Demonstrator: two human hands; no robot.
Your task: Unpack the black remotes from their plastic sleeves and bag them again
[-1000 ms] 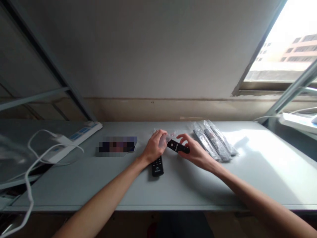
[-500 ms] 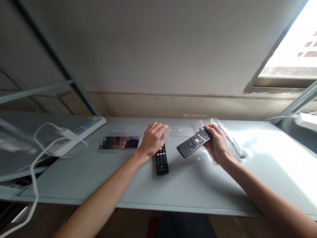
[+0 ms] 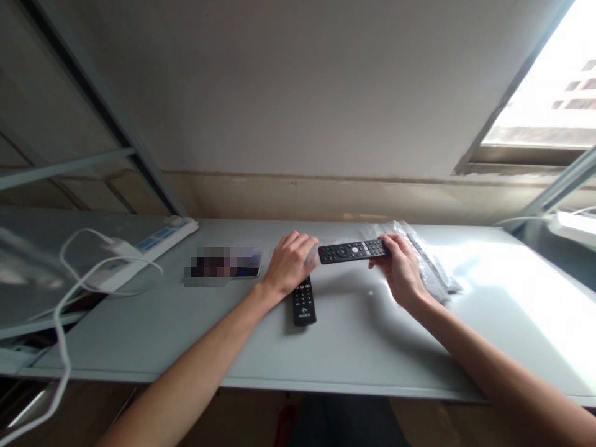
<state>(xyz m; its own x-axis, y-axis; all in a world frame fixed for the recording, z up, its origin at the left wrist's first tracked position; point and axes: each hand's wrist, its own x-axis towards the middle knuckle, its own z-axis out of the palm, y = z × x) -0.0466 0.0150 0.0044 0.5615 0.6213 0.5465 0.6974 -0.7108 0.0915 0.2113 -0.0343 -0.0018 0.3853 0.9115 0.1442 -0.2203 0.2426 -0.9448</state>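
Pinching, right hand (image 3: 401, 266): raised remote (image 3: 354, 251), centre
Left hand (image 3: 289, 264): clutching plastic (image 3: 312, 256), overlapping lower remote (image 3: 304, 308)
Bags (image 3: 435, 273): right, partly hand-blocked
Power strip (image 3: 156, 245): left

Partly pixelated phone (image 3: 249, 272) left of left hand (image 3: 291, 262); power strip (image 3: 146, 254), white cable (image 3: 61, 347) farther left. Window (image 3: 526, 108) up and right of right hand (image 3: 401, 267). Wall (image 3: 298, 93) beyond both.

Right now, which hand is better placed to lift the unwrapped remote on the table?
Probably the left hand: it is by the far end of the lying remote, though it holds clear plastic. The right hand is farther off, gripping another remote.
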